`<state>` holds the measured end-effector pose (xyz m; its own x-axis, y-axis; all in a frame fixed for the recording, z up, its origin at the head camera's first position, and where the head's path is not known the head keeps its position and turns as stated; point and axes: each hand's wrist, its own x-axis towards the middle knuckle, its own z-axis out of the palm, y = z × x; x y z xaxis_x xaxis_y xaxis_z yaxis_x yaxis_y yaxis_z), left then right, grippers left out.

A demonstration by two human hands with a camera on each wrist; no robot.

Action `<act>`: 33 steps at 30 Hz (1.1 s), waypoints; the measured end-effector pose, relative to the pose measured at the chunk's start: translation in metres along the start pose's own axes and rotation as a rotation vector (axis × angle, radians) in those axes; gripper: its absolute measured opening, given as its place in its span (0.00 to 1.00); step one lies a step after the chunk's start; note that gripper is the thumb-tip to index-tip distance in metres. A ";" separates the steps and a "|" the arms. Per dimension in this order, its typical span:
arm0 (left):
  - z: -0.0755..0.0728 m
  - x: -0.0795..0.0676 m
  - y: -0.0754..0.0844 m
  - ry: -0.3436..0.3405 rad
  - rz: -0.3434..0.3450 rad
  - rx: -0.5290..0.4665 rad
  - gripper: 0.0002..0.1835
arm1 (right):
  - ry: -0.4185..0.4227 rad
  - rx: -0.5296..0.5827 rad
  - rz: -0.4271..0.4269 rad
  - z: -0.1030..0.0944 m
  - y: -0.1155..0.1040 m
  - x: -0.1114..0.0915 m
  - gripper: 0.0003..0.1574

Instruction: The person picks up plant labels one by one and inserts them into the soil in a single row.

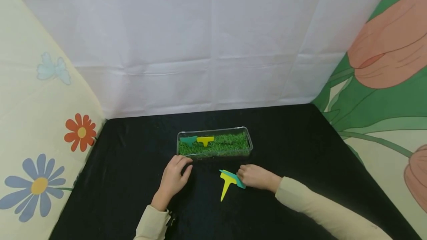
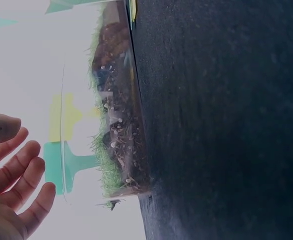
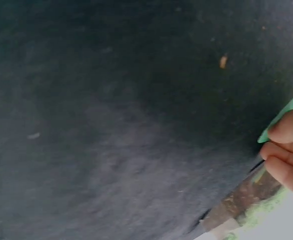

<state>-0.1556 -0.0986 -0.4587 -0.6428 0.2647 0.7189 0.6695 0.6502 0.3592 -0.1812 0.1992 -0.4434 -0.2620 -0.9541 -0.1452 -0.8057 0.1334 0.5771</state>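
Observation:
My right hand (image 1: pixel 256 176) pinches a green T-shaped plant label (image 1: pixel 240 183) low over the black table; in the right wrist view the thumb and fingers close on its edge (image 3: pixel 289 107). A yellow T-shaped plant label (image 1: pixel 228 183) lies partly under the green one, stem toward me. My left hand (image 1: pixel 174 176), fingers loosely bent, hovers by the front left corner of a clear plastic box (image 1: pixel 251 144) and holds nothing. Artificial-looking grass (image 1: pixel 230 142) fills the box. Another green label (image 1: pixel 188 140) and another yellow label (image 1: pixel 205 140) stand side by side in its left half.
Black cloth (image 1: pixel 287 143) covers the table. Dark soil (image 2: pixel 119 115) shows through the box's side beneath the grass. A white cloth (image 1: pixel 207 47) hangs behind, and printed flower panels (image 1: pixel 38 186) flank both sides.

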 end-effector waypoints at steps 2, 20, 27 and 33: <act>0.000 0.001 0.001 0.001 -0.001 0.001 0.11 | -0.031 0.039 0.008 -0.001 0.000 0.000 0.08; -0.001 -0.003 0.002 0.003 0.001 0.000 0.10 | -0.080 -0.048 -0.010 -0.012 -0.006 0.004 0.06; 0.000 -0.003 0.003 0.008 0.004 -0.005 0.10 | -0.036 -0.138 -0.029 -0.009 -0.008 -0.001 0.03; 0.001 -0.003 0.003 0.007 0.007 -0.005 0.10 | 0.000 -0.160 -0.016 -0.006 -0.007 -0.004 0.09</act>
<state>-0.1521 -0.0968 -0.4605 -0.6351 0.2643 0.7258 0.6762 0.6444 0.3570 -0.1709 0.2001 -0.4419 -0.2496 -0.9558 -0.1555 -0.7148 0.0735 0.6955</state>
